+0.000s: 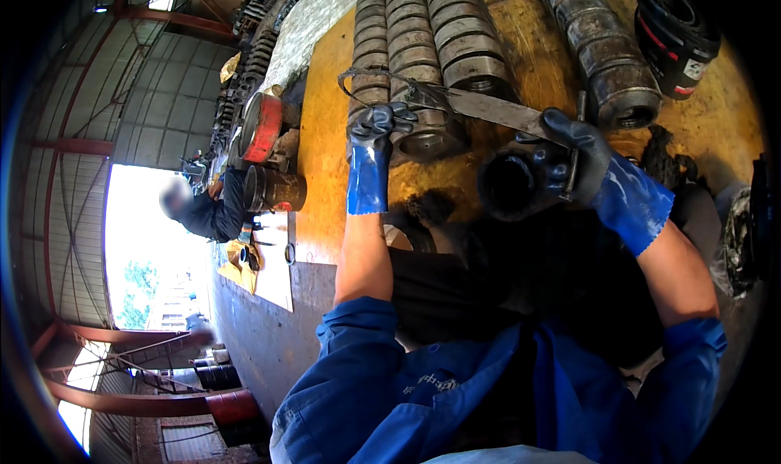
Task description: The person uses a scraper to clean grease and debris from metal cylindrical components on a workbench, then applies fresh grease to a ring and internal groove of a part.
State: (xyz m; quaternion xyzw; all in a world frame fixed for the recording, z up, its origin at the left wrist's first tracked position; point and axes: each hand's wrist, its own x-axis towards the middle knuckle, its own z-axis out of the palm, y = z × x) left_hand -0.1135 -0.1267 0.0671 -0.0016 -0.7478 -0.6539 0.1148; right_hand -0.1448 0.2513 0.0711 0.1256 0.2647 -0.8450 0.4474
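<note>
My right hand (pixel 582 155), in a black-and-blue rubber glove, is closed round the near end of a flat metal strap (pixel 496 110). The thumb lies on the strap, and a thin metal rod (pixel 576 151) stands crosswise by the palm. At its far end the strap curves into a thin loop. My left hand (pixel 379 130), gloved alike, has its fingers curled at the lower part of this loop; the exact grip is partly hidden. Close to my right fingers is a dark hollow cylinder (pixel 506 183), its open end facing me. Behind the strap lie several rows of grooved metal cylinders (pixel 472 45).
Another ribbed metal cylinder row (pixel 602 53) lies to the right on the worn yellow tabletop (pixel 325 147), beside a black bucket (pixel 675 37). Dark rags (pixel 671 159) lie near my right wrist. A red drum (pixel 262 126) and a seated person (pixel 213 208) are at left.
</note>
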